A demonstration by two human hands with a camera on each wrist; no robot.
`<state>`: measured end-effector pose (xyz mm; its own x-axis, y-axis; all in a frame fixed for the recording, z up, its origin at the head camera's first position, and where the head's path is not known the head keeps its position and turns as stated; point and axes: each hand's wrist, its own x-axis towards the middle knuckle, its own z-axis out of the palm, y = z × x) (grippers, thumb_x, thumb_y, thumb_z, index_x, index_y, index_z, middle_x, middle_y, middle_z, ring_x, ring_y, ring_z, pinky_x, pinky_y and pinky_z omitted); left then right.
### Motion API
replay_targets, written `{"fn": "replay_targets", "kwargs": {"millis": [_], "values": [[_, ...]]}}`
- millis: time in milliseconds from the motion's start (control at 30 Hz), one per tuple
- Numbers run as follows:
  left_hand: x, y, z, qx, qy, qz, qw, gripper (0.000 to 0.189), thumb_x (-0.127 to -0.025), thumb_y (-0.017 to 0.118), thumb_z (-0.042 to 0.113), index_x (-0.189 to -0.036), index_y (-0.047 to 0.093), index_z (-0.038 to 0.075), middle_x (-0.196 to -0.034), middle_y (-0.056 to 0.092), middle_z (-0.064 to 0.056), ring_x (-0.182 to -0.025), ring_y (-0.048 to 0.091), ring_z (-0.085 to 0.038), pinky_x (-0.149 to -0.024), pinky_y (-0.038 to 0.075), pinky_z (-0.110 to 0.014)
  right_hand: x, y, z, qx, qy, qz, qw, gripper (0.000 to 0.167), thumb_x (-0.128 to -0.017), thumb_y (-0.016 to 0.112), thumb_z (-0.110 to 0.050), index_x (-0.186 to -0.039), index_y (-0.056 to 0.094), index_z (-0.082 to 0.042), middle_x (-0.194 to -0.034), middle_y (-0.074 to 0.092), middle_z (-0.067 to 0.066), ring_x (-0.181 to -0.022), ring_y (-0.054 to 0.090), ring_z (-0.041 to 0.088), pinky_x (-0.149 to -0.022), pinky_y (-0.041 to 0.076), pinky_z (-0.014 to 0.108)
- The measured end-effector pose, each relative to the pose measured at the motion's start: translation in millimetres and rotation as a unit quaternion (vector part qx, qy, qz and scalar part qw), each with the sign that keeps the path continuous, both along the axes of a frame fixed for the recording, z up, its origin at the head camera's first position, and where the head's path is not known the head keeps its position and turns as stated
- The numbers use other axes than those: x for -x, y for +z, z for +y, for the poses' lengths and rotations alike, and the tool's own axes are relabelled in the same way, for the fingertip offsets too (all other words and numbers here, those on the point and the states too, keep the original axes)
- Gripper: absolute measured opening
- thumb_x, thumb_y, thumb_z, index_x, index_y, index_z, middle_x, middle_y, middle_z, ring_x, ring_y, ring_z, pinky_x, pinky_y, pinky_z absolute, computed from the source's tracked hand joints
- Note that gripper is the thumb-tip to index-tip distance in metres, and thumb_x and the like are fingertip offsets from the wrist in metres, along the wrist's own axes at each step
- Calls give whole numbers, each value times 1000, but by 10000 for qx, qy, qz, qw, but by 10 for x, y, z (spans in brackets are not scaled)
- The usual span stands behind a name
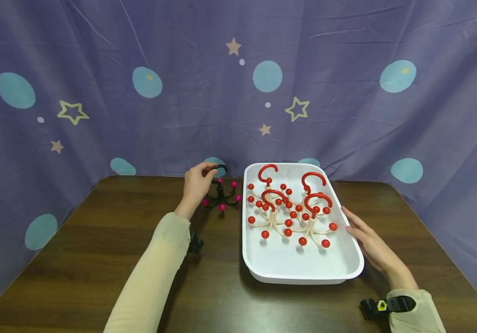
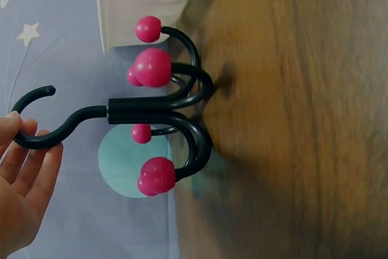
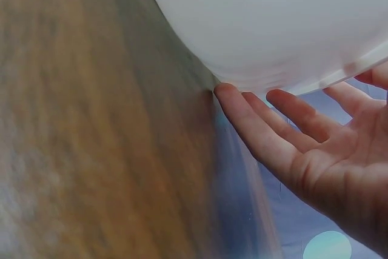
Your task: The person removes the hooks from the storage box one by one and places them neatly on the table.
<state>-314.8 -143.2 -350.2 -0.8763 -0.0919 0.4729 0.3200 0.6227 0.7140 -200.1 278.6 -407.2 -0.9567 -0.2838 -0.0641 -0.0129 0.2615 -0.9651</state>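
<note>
- Right hand [image 1: 373,245]: right of the white tray [image 1: 292,266], fingers extended, resting against its side.
- Inside the tray: 4 red-hooked hangers [image 1: 312,223], a part that looks done.
- Left hand [image 1: 198,185]: left of the tray, thumb and fingers pinching the black hanger [image 2: 142,110] by its hook.
- That 1 hanger, just left of the tray, looks left to do; whether its base touches the table [image 1: 97,249] is hard to tell.
- Curtain [image 1: 205,83]: behind the tray.

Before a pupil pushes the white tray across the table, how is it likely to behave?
The white tray will probably keep its shape, as it looks like molded plastic. It seems unlikely to tip, being broad and shallow. The red-hooked racks inside may slide or topple, as nothing visible fixes them.
</note>
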Motion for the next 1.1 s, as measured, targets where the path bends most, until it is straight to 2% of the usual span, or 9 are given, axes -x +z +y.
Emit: {"fn": "replay_targets", "kwargs": {"millis": [133,267,467,667,833,1100], "values": [[13,-3,-14,114,-123,-22,9999,19,-87,62,16,-104,68,10,-92,67,-8,-80,61,-20,-67,47,-32,5,-14,-7,38,8,9,10000,60,-98,35,-25,-147,2,-10,-149,-1,26,-129,18,45,-86,44,29],[13,0,-13,30,-214,-56,9997,20,-87,61,17,-105,68,12,-93,66,-7,-81,60,-19,-67,47,-33,7,-20,5,106,1,6,9999,61,-98,36,-24,-147,2,-10,-149,-2,24,-130,16,45,-83,43,23],[0,-7,-36,34,-322,-244,9992,26,-89,59,22,-111,65,11,-96,65,-7,-86,60,-20,-72,49,-35,5,-16,9,78,-20,-30,10000,60,-98,36,-24,-147,3,-10,-149,-3,24,-131,16,46,-91,41,38],[-34,35,-78,331,-373,-467,9977,29,-90,58,24,-116,62,14,-103,64,-8,-90,60,-21,-76,49,-36,1,-17,-9,0,-78,-59,10000,60,-98,36,-25,-147,4,-11,-150,-2,24,-130,17,46,-95,38,51],[-57,92,-94,571,-421,-268,9971,29,-89,59,20,-116,61,10,-108,61,-9,-95,59,-24,-80,49,-36,3,-7,-9,-40,-81,-78,9999,61,-98,36,-26,-147,4,-11,-150,-3,24,-131,16,47,-96,36,54],[-166,247,-25,575,-612,27,9965,27,-88,61,18,-114,62,13,-111,59,-8,-100,55,-24,-86,45,-40,1,-20,-12,-38,-95,-94,9999,61,-97,37,-25,-147,5,-11,-150,-3,23,-132,15,47,-97,33,57]]}}
